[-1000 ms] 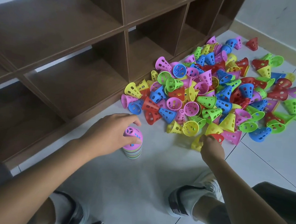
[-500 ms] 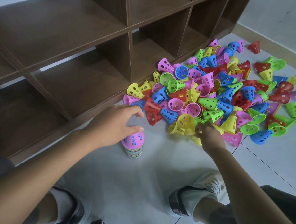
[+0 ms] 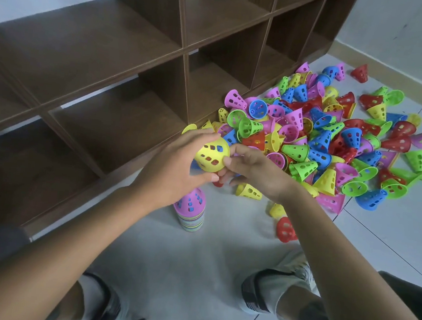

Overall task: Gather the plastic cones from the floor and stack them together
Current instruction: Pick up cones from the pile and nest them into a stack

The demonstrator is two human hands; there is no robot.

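A yellow perforated plastic cone (image 3: 211,154) is held in the air between both hands, above the short stack of nested plastic cones (image 3: 191,210) topped in pink, which stands on the grey tiled floor (image 3: 169,264) just beside the brown wooden shelf unit (image 3: 127,56). The left hand (image 3: 178,164) has its grip clasped around the cone; the right hand (image 3: 255,169) pinches its rim. Behind lies the big heap of loose coloured cones (image 3: 322,139). A crooked placement could tip the stack, or the handover could let the cone drop.
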